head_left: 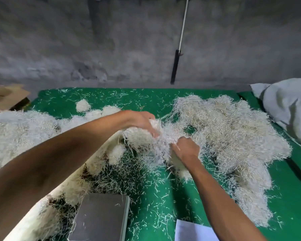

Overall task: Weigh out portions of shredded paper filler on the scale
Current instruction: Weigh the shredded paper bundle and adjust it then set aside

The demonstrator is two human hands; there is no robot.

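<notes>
- Shredded paper filler (233, 129) lies heaped on the green table (163, 94) beyond the scale (101, 218); its pan carries only stray strands
- Your left hand (141, 120) and right hand (186, 146) both grip one clump (156, 138) above that scale

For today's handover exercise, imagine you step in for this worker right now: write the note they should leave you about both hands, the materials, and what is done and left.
Left hand: gripping a clump of shredded paper held above the green table.
Right hand: pinching strands of the same clump, as if pulling it apart.
Big pile lies to the right; small balls of paper lie at left, one at.
Scale sits near the front edge, its pan bare but for stray strands.
Done: clump picked up. Left: put it on the scale and adjust the amount.
</notes>
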